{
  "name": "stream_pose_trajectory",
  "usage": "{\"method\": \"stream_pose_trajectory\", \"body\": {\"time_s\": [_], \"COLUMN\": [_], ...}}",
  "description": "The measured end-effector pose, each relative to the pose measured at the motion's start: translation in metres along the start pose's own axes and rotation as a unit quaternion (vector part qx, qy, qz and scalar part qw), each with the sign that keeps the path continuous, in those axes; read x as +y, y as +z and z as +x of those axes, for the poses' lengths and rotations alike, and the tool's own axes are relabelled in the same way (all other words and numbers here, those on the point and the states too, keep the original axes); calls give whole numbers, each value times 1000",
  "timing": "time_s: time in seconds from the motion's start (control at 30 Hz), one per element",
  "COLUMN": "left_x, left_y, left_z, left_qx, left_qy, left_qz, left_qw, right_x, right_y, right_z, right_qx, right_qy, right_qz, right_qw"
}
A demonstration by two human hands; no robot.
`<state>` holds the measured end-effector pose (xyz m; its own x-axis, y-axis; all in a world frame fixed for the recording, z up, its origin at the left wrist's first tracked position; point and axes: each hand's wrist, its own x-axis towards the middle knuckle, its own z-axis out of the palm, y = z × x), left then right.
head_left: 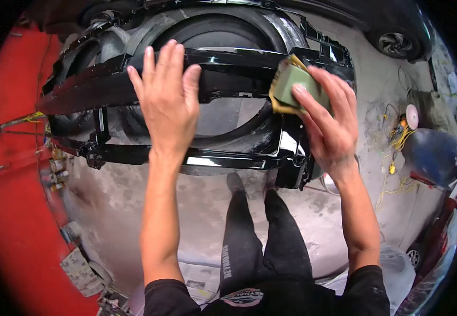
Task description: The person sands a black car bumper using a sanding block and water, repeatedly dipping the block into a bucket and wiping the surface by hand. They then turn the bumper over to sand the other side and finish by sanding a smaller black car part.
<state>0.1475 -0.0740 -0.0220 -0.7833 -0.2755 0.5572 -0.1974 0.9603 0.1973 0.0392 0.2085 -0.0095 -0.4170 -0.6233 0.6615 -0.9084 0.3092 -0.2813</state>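
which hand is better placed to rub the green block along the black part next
Likely the right: the right hand grips the green block over the black part, while the left hand is spread open there, with nothing visibly held.

Black short sleeves [368, 292], black trousers [243, 237]

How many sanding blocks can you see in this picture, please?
1: the green sanding block, held in the right grip over the black car bumper. Any behind the bumper would be hidden.
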Motion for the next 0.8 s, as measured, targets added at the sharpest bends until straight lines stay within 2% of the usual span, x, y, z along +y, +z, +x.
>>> {"method": "stream_pose_trajectory", "body": {"time_s": [0.13,0.43,0.63,0.8], "left_x": [-27,-27,-27,-24], "left_y": [8,12,10,12], "left_z": [13,11,10,11], "left_qx": [20,31,19,43], "left_qy": [-16,-12,-27,-12], "left_qz": [-24,-36,-42,-36], "left_qw": [999,999,999,998], "right_x": [4,-9,1,-7], "right_y": [5,27,10,21], "right_z": [30,72,63,77], "right_qx": [-24,-99,-100,-128], "right_qy": [-33,-54,-48,-60], "right_qz": [-11,12,-6,36], "right_qw": [999,994,994,989]}}
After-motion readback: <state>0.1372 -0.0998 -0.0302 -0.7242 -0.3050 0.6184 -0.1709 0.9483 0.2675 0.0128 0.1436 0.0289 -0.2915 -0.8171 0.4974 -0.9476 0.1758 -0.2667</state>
